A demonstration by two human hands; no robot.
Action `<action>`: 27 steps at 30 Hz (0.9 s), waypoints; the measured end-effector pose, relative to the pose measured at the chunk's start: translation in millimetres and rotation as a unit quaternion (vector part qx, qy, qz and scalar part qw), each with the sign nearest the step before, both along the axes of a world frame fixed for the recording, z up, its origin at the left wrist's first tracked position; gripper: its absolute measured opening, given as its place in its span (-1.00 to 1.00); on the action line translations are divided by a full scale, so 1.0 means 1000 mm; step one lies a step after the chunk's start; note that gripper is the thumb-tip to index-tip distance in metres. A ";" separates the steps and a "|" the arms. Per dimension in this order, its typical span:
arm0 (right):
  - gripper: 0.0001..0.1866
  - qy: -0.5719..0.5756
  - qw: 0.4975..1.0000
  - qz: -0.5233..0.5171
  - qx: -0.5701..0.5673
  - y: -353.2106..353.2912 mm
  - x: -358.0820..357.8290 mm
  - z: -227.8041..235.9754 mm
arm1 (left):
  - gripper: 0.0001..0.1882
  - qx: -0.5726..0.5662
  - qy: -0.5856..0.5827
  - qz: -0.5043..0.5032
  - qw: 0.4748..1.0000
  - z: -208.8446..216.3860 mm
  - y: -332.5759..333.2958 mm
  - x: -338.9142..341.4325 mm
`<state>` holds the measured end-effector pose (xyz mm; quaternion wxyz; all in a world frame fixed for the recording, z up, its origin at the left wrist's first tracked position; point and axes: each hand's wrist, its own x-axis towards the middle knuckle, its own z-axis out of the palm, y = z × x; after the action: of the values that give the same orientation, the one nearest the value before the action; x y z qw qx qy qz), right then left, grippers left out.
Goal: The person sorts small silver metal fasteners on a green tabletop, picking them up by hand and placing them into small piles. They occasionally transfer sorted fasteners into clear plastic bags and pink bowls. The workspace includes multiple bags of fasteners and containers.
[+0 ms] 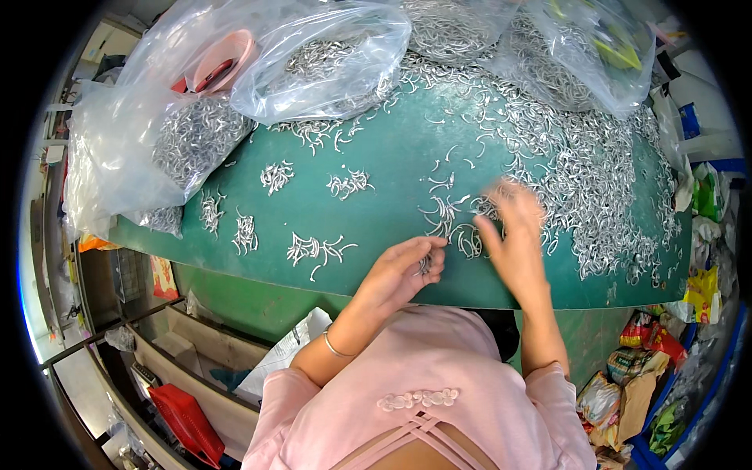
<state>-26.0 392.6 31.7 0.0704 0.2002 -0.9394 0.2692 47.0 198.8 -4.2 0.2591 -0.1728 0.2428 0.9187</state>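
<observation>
Small silvery curved metal pieces (603,196) lie in a broad heap over the right side of a green table (392,157). My left hand (406,270) is at the table's near edge, its fingers curled around a few curved metal pieces (425,265). To its right, my right hand (513,235) hovers over loose pieces, thumb apart from the fingers; motion blurs the fingertips, and nothing shows in its grasp. Between and just beyond the hands is a scattered cluster of pieces (445,215). Farther left, several small separate piles, such as this near pile (317,249), rest on the table.
Clear plastic bags of metal pieces (321,63) line the far edge. A pink bowl (227,59) with a red-handled tool sits among them at far left. Below left are a drawer (204,345) and a red basket (184,423); colourful packages (634,360) are at lower right.
</observation>
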 end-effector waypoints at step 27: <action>-0.72 -0.046 0.987 0.029 -0.154 -0.011 0.018 -0.015 | -0.67 -0.029 -0.024 0.026 0.999 0.006 0.001 -0.002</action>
<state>-8.3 381.9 16.5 0.0490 0.2019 -0.8826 0.4218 44.6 199.6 1.9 0.2361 -0.2085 0.2588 0.9131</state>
